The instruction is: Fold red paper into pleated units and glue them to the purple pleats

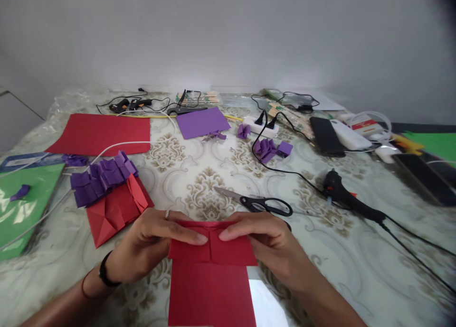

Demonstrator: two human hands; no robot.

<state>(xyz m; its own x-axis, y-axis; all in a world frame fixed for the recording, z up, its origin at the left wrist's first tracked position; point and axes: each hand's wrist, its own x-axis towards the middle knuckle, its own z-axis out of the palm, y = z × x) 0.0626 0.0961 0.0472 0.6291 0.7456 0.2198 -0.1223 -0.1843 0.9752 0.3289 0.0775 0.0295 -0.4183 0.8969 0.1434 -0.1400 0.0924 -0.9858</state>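
A folded sheet of red paper (213,289) lies at the near edge, its far part doubled over into a band with a slit down the middle. My left hand (153,237) grips that band from the left, thumb on top and fingers behind. From the right, my right hand (265,237) pinches the same band, its thumb close to the slit. The fingers under the paper are mostly hidden. Just beyond my right hand rest black-handled scissors (261,204). Left of my left hand sits a red folded paper piece (117,208) with pleated purple paper (103,177) along its top.
A black glue gun (349,199) lies at right with its cord running to a white power strip (261,126). Purple paper pieces (267,150), a purple sheet (203,123) and a red sheet (107,133) lie farther back. Phones (423,177) and a green packet (32,203) flank the table.
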